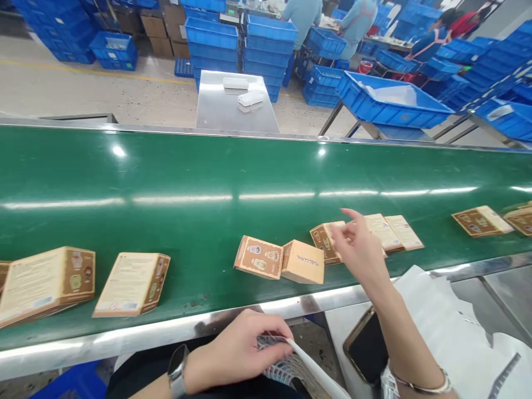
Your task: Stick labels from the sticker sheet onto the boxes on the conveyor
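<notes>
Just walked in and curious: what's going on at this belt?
A person's left hand pinches a white-edged sheet at the near side of the green belt. Their right hand is over some small printed cartons, thumb and index finger apart; contact is unclear. Other cartons lie to both sides.

Brown-and-cream printed cartons lie strung along the near side of the green surface, one there partly hidden by the right hand; nearer, a white sheet tilts, pinched in the left hand.
</notes>
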The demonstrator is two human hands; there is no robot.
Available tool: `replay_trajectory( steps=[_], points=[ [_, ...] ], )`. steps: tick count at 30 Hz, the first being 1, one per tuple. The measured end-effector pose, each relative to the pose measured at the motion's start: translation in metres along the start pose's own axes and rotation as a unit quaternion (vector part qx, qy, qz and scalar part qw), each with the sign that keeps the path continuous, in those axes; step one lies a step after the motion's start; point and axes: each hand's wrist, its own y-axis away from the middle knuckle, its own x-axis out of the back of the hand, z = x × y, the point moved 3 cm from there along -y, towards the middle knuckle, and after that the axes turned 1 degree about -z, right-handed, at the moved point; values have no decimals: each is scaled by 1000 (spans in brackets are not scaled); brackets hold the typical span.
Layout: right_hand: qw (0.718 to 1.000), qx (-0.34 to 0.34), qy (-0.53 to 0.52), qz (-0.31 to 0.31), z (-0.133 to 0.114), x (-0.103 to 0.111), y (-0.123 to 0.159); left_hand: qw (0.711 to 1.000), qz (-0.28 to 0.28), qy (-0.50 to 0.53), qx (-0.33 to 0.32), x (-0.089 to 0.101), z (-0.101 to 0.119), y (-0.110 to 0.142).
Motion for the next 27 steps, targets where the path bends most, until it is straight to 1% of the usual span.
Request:
replay_trajectory(
  steps=[1,2,3,4,5,7,9,11,12,13,14,15,16,17,18,19,20,21,22,23,25,26,27],
  points=[
    [990,114,43,-64,-24,-10,5,1000,12,4,6,4,-1,6],
    [958,219,102,-153,-48,-24,11,1000,22,7,12,7,-1,12],
    [915,286,171,-229,-68,-37,17,999,30,7,15,9,-1,17],
    [872,316,246,-282,-83,-48,20,999,35,5,17,10,-1,22],
    [832,330,307,-323,-95,-57,20,999,38,1,16,10,-1,26],
    [774,351,374,-372,-113,-69,12,999,36,-4,12,8,-1,31],
    [716,402,381,-425,-127,-78,0,999,29,1,13,2,-2,32],
    [644,436,372,-507,-142,-93,-9,999,23,14,17,-4,-3,31],
    [607,440,365,-552,-151,-104,-12,999,20,20,16,-7,-3,30],
    [578,434,353,-594,-162,-117,-14,999,20,24,12,-9,-3,30],
    [558,427,339,-626,-174,-130,-15,999,22,25,6,-10,-2,29],
    [548,422,326,-644,-186,-143,-16,999,29,23,3,-10,-1,29],
    [548,420,315,-651,-197,-153,-20,999,39,20,4,-9,-1,29],
    [558,420,310,-645,-205,-159,-26,998,54,16,10,-6,-1,30],
    [576,422,302,-631,-209,-159,-34,997,71,13,20,-3,-2,31],
    [605,423,284,-612,-208,-151,-45,995,90,10,31,2,-3,33],
    [639,421,259,-589,-201,-136,-57,993,105,8,43,8,-4,35],
    [680,417,221,-561,-188,-114,-68,992,118,5,52,13,-5,38],
    [725,397,167,-537,-169,-88,-76,990,126,0,59,19,-6,40],
    [762,361,140,-519,-144,-59,-81,989,131,-6,65,25,-7,43],
    [839,264,139,-455,-81,-7,-75,990,126,-18,68,33,-7,47],
    [865,212,149,-430,-48,13,-64,991,118,-20,66,36,-6,48],
    [881,166,155,-415,-16,27,-49,992,109,-17,63,38,-5,49]
  ],
)
